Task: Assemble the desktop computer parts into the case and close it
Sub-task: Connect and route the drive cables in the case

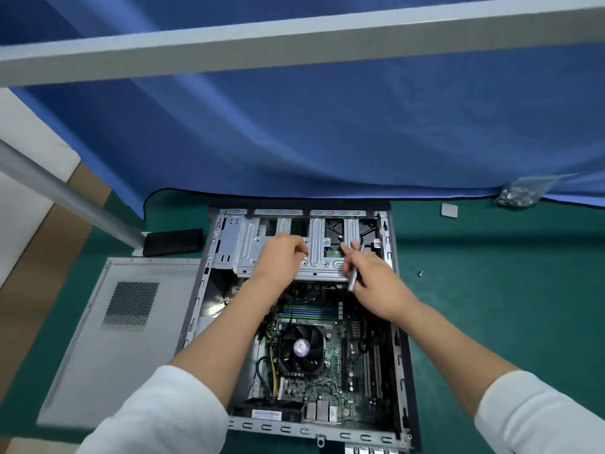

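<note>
Case: one open computer case (397, 355), lying flat at centre and lower centre of the frame on a green mat (507, 306).
Drive cage: one silver metal cage (248, 244) across the upper end of the case.
Motherboard: one (353, 381), seated in the case below the cage, with one black CPU fan (302, 348) at its centre.
Side panel: one grey panel (108, 348), off the case, flat at lower left.
Left hand: one (278, 260), over the cage, fingers curled, fingertips pinching a small screw (305, 254).
Right hand: one (376, 283), just right of the left, fingers wrapped round a slim silver screwdriver (355, 271).
Loose screw: one (420, 273) on the mat, right of the case.
Screw bag: one clear bag (520, 191), upper right.
Small grey square: one (449, 211), near the bag; what it is cannot be told.
Black block: one (173, 241), left of the case.
</note>
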{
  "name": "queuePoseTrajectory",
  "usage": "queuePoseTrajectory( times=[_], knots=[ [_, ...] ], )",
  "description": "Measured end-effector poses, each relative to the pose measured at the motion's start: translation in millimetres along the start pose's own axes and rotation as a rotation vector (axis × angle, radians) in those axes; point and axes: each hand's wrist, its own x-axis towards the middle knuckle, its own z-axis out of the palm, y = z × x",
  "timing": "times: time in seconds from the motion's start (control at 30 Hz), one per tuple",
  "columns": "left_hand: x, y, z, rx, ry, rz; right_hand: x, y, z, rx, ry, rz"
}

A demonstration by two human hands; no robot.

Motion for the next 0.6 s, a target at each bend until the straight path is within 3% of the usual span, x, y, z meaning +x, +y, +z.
queuePoseTrajectory(
  times=[0.17, 0.23, 0.33, 0.5, 0.6],
  knots=[
    [-10, -6, -11, -0.202, 0.019, -0.058, -4, -7, -5, 0.160, -0.049, 0.064],
    [-21, -5, -19, -0.501, 0.000, -0.127, -10, -16, -9, 0.313, -0.015, 0.127],
    [-44, 1, -30, -0.967, -0.085, -0.223, -16, -43, -14, 0.516, 0.167, 0.151],
    [-74, 10, -44, -1.430, -0.191, -0.327, -26, -98, -12, 0.766, 0.316, -0.016],
    [-88, 10, -49, -1.511, -0.203, -0.284, -31, -114, -6, 0.869, 0.318, -0.007]
  ],
)
